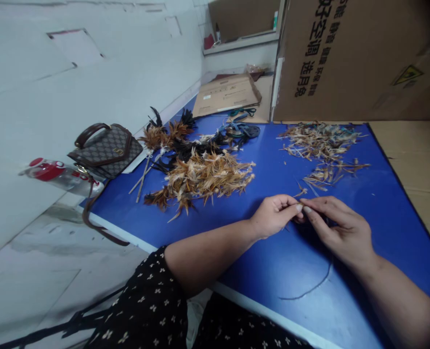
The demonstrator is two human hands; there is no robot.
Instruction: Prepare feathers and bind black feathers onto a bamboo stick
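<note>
My left hand [276, 215] and my right hand [342, 228] meet above the blue table, thumbs and fingertips pinched together. What lies between the fingertips is small and mostly hidden; a brownish feather tip [302, 191] shows just beyond them. From beneath my right hand a thin dark cord [311, 292] curves down onto the tabletop. Left of my hands lies a heap of golden-brown feathers [209, 177]. Past my fingers are a small bunch of loose feathers [322, 177] and a larger pile of pale and brown feathers [318, 138].
Black and brown feather bunches on sticks [167, 133] and coiled dark ribbon [247, 131] lie farther back on the blue table [135, 213]. A handbag [109, 148] and a red-capped bottle [64, 177] are at the left edge. A large cardboard box [349, 63] stands behind.
</note>
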